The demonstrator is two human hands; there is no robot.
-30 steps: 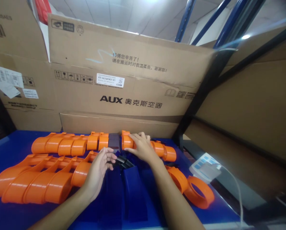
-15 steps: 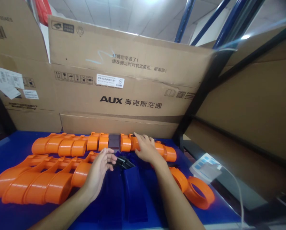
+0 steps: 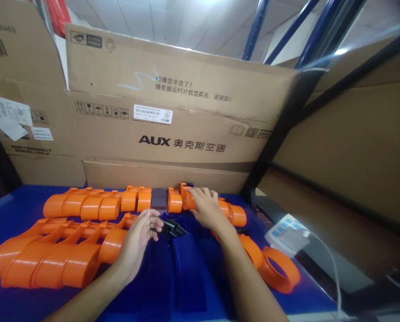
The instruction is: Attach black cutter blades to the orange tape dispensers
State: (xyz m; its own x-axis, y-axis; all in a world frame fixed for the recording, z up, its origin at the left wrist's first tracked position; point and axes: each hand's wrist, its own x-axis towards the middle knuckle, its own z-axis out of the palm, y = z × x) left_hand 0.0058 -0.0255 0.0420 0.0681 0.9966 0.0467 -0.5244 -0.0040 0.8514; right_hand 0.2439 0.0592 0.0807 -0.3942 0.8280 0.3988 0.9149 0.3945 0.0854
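Note:
My left hand point(image 3: 137, 241) is half curled, with dark, slim black pieces point(image 3: 174, 227) sticking out from its fingertips. They lean over the end of a dark blue strip point(image 3: 189, 268). My right hand point(image 3: 204, 208) reaches to the back row, its fingers closed about a wide orange plastic band point(image 3: 187, 199). A small dark piece point(image 3: 189, 184) shows at the top of that band. Just left of it stands another orange band point(image 3: 174, 202), beside a dark, glossy block point(image 3: 159, 200). The right hand partly hides the bands behind it.
More orange bands point(image 3: 91, 208) run along the back left, with larger orange loops point(image 3: 50, 264) in front. At right lie a loose orange ring point(image 3: 280, 268) and a white device point(image 3: 288, 235) with a cable. Cardboard point(image 3: 186, 120) walls the back of the blue table point(image 3: 233, 290).
My right hand has shifted slightly right and down. The orange band at its fingers has tipped up, so its upper edge and dark piece now show. My left hand stays nearly still.

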